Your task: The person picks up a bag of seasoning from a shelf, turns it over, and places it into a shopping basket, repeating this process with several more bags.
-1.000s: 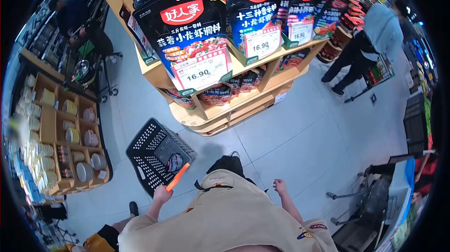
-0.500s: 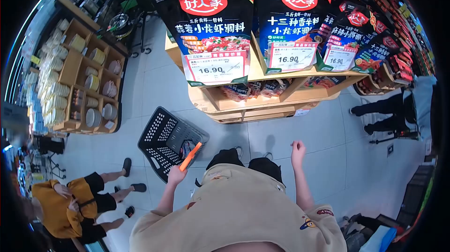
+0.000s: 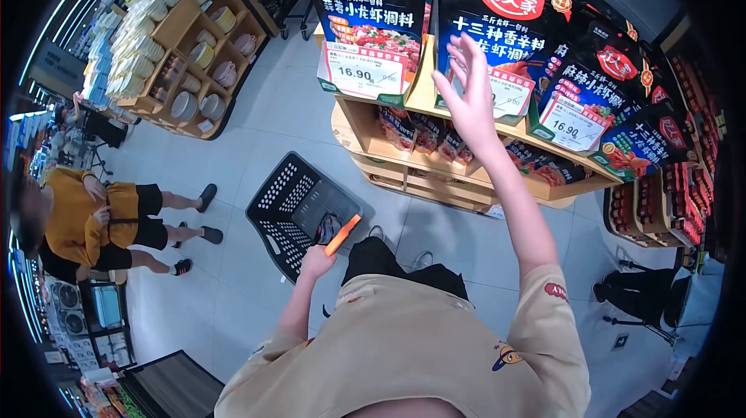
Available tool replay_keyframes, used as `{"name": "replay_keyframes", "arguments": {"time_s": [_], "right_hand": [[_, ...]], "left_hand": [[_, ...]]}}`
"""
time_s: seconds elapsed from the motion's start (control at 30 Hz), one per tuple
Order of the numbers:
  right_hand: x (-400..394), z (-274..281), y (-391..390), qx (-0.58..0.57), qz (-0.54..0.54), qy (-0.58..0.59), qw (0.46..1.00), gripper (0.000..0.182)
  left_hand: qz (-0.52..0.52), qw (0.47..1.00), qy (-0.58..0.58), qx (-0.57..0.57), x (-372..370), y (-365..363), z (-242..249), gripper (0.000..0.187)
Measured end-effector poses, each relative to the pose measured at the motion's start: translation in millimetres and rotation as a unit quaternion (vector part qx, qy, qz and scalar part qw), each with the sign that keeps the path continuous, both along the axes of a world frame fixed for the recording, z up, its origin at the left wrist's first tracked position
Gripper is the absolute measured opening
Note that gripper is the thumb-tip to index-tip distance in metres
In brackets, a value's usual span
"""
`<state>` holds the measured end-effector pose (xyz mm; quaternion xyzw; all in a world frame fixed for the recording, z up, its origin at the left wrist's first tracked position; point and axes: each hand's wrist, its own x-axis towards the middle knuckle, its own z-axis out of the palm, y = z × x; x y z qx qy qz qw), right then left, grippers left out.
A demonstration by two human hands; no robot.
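My left hand (image 3: 316,260) is wrapped round the orange handle (image 3: 343,235) of a dark grey shopping basket (image 3: 286,189). Inside the basket lies a dark packet (image 3: 329,225) with some colour on it. My right hand (image 3: 468,99) is stretched out, fingers apart and nothing in it. It overlaps the lower left of a black and blue seasoning pouch (image 3: 509,10) with a red logo. A white price card (image 3: 513,97) in front of that pouch is partly hidden by the hand. To its left stands another black pouch (image 3: 373,18), with a 16.90 price card (image 3: 361,72).
The pouches stand on a wooden display shelf (image 3: 361,119), with more packets (image 3: 427,134) on the level below. A wooden rack of bowls (image 3: 186,37) is at the upper left. One person in a yellow top (image 3: 74,208) stands left; another in dark trousers (image 3: 633,294) is at right.
My right hand has risen from beside my body up to the pouches, its fingers opening out. The view has turned, while my left hand keeps the basket handle.
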<state>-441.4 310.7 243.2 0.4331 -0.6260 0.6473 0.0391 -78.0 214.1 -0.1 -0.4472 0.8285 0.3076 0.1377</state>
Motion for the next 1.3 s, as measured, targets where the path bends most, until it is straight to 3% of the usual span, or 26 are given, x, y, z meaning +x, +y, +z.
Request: {"name": "replay_keyframes", "arguments": {"time_s": [0.13, 0.27, 0.43, 0.57, 0.8, 0.9, 0.93, 1.0, 1.07, 1.13, 1.2, 1.27, 1.3], "right_hand": [[-24.7, 9.3, -45.0, 0.006, -0.025, 0.041, 0.999, 0.070], [-38.9, 19.5, -74.3, 0.003, -0.031, -0.023, 0.999, 0.063], [-51.3, 21.5, -101.9, -0.053, -0.005, -0.132, 0.990, 0.025], [-49.1, 19.4, -110.9, -0.064, -0.066, -0.158, 0.983, 0.019], [-34.3, 52.6, -114.0, -0.163, -0.110, -0.074, 0.978, 0.018], [-22.5, 86.4, -94.7, -0.219, -0.077, -0.042, 0.972, 0.016], [-17.7, 97.8, -84.3, -0.238, -0.081, -0.025, 0.968, 0.016], [-48.1, 102.6, -49.9, -0.158, -0.160, 0.010, 0.974, 0.013], [21.7, 149.0, -17.1, -0.136, -0.160, -0.005, 0.978, 0.036], [20.2, 147.7, 8.7, -0.223, 0.035, -0.067, 0.972, 0.012], [19.7, 141.6, 38.6, -0.149, 0.048, -0.108, 0.982, 0.012], [44.6, 133.7, 54.7, -0.094, 0.071, -0.172, 0.978, 0.014], [46.0, 124.1, 62.0, -0.069, 0.079, -0.215, 0.971, 0.015]], "left_hand": [[-0.011, 1.000, -0.002, -0.007, 0.9, 31.3, 7.1, 0.026], [-0.021, 1.000, -0.002, -0.003, 10.9, 39.9, 0.7, 0.024], [-0.034, 0.998, -0.044, 0.035, 12.1, 32.8, 11.4, 0.030], [-0.038, 0.998, -0.030, 0.027, 15.9, 29.2, 8.3, 0.033], [-0.042, 0.997, -0.026, 0.063, 10.1, 29.8, 31.9, 0.051], [-0.031, 0.999, 0.003, 0.029, 12.2, 32.5, 30.5, 0.052], [-0.017, 0.998, 0.061, -0.027, 11.3, 32.1, 28.9, 0.048], [-0.004, 0.990, 0.118, -0.079, 8.8, 31.9, 32.5, 0.044], [-0.012, 0.962, 0.262, -0.072, -5.6, 20.6, 54.3, 0.034], [0.011, 0.917, 0.397, 0.024, -28.8, 13.4, 69.0, 0.036], [-0.004, 0.875, 0.466, 0.132, -58.2, 11.0, 102.6, 0.045], [-0.052, 0.736, 0.609, 0.291, -87.4, 15.4, 133.5, 0.056], [-0.051, 0.692, 0.622, 0.363, -97.5, 18.0, 142.0, 0.058]]}}
